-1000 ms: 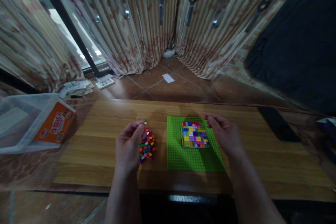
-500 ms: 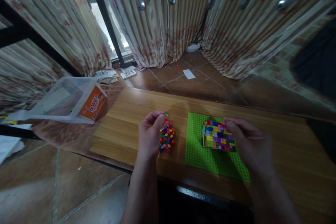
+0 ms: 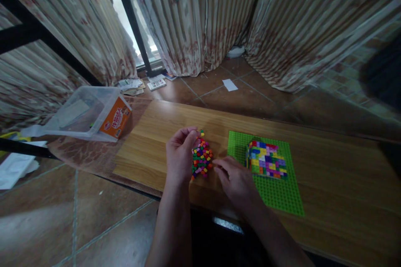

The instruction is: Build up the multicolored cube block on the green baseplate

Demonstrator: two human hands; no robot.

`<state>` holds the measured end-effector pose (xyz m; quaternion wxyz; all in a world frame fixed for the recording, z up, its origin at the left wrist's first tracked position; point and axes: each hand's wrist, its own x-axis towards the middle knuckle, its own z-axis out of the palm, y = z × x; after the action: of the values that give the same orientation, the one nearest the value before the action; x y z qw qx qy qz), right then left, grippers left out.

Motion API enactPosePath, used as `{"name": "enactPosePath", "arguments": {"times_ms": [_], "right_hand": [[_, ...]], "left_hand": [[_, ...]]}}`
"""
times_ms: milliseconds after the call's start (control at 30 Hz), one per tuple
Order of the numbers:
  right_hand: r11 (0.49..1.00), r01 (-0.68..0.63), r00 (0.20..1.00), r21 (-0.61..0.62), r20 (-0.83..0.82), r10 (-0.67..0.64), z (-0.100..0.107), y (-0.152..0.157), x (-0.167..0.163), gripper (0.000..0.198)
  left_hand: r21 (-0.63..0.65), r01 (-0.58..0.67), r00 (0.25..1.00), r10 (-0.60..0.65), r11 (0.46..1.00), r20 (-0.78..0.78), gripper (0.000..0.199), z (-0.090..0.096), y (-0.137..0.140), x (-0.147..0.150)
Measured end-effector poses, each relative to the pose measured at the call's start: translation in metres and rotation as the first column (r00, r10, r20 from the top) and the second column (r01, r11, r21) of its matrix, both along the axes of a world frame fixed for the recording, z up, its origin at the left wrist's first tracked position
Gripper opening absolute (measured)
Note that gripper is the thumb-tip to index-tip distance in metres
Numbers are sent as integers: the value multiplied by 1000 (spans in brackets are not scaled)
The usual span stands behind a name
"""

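A pile of small coloured toy bricks (image 3: 202, 158) lies on the wooden tabletop in front of me. My left hand (image 3: 181, 152) is at the pile's left side, thumb and fingers pinched together; whatever they hold is hidden. At the right edge of the pile, my right hand (image 3: 236, 181) reaches in with thumb and index fingertip slightly apart and no brick visible between them. A multicoloured block built of bricks (image 3: 267, 159) sits on a green studded baseplate (image 3: 275, 196), to the right of my right hand. Neither hand touches the block.
A clear plastic bin (image 3: 90, 110) with an orange label lies on its side left of the wooden tabletop (image 3: 150, 142). Papers (image 3: 131, 85) and a white card (image 3: 229, 85) are on the tiled floor beyond. Striped curtains (image 3: 188, 29) hang behind.
My right hand has moved left from the brick block to the edge of the loose pile. My left hand stays pinched beside the pile. The view has shifted slightly.
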<state>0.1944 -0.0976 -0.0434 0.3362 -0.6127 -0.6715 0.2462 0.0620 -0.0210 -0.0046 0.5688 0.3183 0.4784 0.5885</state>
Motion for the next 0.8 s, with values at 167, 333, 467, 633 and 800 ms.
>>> {"name": "enactPosePath", "arguments": {"times_ms": [167, 333, 467, 633, 800], "right_hand": [[999, -13, 994, -40, 111, 17, -14, 3, -3, 16], [999, 7, 982, -47, 191, 2, -19, 9, -8, 16], [999, 20, 984, -27, 180, -15, -21, 11, -8, 16], [999, 31, 999, 28, 12, -32, -5, 7, -3, 15], [994, 106, 966, 39, -240, -93, 22, 1, 2, 12]], "left_hand": [[4, 18, 1000, -18, 1000, 23, 18, 1, -1, 1], [2, 19, 1000, -19, 1000, 6, 20, 1, -1, 0], [-1, 21, 1000, -21, 1000, 7, 21, 1, -1, -1], [-15, 37, 999, -37, 999, 20, 22, 2, -1, -2], [-65, 87, 996, -87, 994, 5, 24, 4, -1, 2]]}}
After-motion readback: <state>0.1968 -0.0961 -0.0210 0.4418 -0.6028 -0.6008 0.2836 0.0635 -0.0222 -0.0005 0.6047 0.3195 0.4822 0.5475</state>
